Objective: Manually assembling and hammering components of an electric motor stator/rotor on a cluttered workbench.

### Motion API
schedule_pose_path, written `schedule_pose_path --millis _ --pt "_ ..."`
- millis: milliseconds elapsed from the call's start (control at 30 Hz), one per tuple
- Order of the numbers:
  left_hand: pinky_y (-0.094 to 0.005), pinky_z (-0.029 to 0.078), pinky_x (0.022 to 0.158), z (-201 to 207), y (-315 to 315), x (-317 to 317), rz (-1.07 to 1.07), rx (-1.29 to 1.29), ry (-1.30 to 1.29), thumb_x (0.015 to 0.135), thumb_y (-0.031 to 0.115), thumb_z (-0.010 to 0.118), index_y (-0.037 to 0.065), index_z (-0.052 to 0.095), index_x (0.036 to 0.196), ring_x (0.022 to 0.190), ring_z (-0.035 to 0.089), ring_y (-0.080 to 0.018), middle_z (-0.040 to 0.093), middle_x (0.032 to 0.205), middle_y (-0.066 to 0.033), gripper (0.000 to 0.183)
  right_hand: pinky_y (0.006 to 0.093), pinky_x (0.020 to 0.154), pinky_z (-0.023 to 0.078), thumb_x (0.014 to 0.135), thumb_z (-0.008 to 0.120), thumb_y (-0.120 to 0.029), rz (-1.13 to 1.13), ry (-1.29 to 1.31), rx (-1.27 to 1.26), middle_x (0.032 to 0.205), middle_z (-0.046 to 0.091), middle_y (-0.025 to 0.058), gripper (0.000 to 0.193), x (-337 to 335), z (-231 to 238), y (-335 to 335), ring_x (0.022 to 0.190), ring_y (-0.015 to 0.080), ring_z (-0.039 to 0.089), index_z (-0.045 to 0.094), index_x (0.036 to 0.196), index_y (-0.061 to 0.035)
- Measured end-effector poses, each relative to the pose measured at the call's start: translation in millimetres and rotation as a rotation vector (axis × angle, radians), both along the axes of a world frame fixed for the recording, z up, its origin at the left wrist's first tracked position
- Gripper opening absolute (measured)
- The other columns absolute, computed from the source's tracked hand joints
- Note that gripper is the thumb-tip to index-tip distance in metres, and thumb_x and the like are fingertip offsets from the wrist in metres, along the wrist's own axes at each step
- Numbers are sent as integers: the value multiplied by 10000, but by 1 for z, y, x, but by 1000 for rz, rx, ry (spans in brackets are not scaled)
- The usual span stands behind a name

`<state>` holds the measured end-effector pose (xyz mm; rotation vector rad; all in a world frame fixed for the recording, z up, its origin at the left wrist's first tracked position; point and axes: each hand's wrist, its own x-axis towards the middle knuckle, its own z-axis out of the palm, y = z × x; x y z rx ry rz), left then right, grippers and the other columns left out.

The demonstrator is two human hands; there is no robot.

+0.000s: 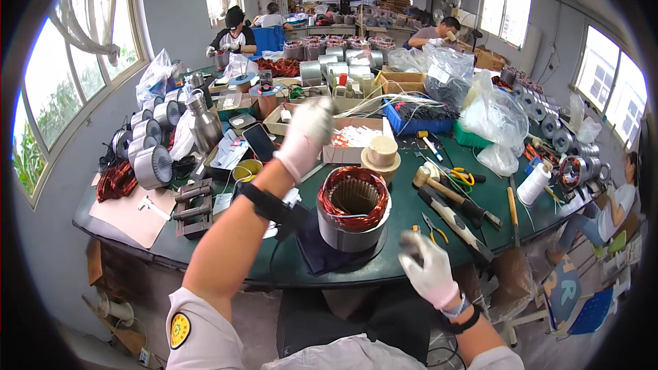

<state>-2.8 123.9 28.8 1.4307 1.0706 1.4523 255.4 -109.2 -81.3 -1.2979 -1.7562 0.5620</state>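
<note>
left hand in white glove (312,127): raised, blurred, can't tell if it grips anything. right hand in white glove (428,270): fingers half-curled, can't tell if the tips pinch anything. looks like coil work, mid-step; next move likely calls for both hands at the coil rim. grey metal cylindrical stator with copper-red coils (348,234) stands between them on the green table (260,270), near edge, touching neither: left hand far-left, right hand near-right.

The left hand (312,130) wears a white glove, the right hand (428,273) white with grey fingertips (411,237); between the hands a silver-grey core (343,236) carries copper-red windings (330,199) above a navy cloth (317,255); the table (406,202) is deep green; beyond the right hand, orange-handled pliers (441,235), a blue tray (425,126), white thread (534,187)
</note>
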Motion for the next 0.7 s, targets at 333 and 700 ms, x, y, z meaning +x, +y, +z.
schedule_pose_path --millis 333,700 --pt "-328 543 891 42 -126 -150 239 226 383 1010 219 656 -5 718 1255 1006 671 -159 733 1156 -99 338 443 942 570 904 785 -288 57 -286 184 1300 636 203 642 -49 50 95 1125 353 699 556 1472 -96" --pt "-334 543 677 -31 -105 4 -220 182 659 1065 222 622 -54 712 1080 726 634 -145 706 847 -88 291 275 483 506 1128 539 -258 95 503 -136 690 629 13 277 8 79 147 520 107 610 670 1003 -48"
